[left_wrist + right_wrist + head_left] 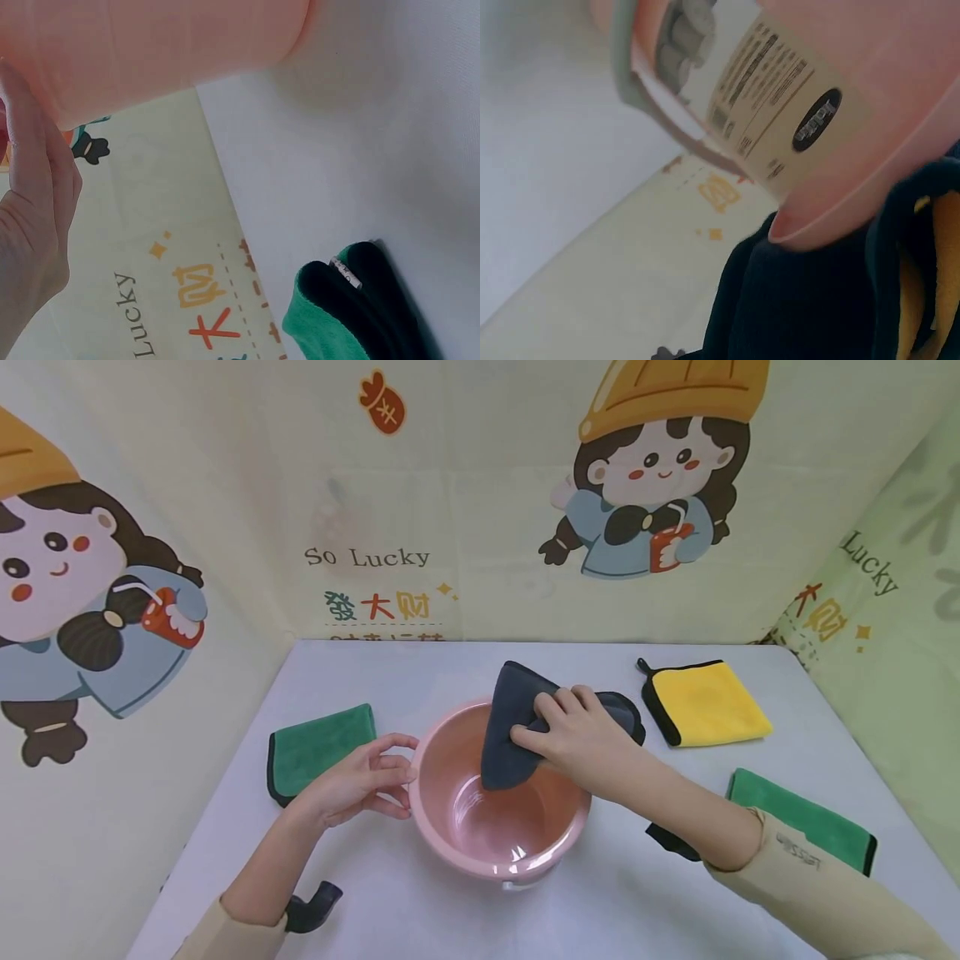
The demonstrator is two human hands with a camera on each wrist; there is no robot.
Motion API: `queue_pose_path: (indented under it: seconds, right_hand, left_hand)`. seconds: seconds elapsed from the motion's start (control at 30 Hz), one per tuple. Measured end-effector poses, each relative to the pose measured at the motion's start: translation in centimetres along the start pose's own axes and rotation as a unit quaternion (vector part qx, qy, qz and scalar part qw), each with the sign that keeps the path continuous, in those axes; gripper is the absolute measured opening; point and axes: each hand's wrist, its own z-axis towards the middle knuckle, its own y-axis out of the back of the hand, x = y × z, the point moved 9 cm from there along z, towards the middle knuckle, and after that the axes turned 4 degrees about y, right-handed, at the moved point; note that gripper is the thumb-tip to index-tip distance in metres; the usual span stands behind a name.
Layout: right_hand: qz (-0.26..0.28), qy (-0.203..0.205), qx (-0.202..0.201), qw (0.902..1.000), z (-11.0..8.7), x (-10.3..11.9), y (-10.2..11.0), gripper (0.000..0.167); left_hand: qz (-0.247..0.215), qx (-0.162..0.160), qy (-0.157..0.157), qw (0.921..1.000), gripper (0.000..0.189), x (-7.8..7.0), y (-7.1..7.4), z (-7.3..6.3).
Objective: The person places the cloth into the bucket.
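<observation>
I see the right hand [581, 737] pinching a navy cloth [510, 727] over the pink bucket [453, 777], between the table [630, 902]'s side edges. The left hand [369, 783], fingers relaxed, barely braces it; a snagged cloth could tip it.

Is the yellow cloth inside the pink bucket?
No, the yellow cloth lies on the table, to the right of the pink bucket and apart from it.
</observation>
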Motion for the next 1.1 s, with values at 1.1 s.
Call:
queue_pose_path:
  seconds: [1.1]
  right_hand:
    - [-0.008, 0.070, 0.064, 0.9955, 2.3, 4.6, -3.4, 0.031]
  left_hand:
    - [0.009, -0.011, -0.002, 0.9999, 0.054, 0.2, 0.0, 0.1]
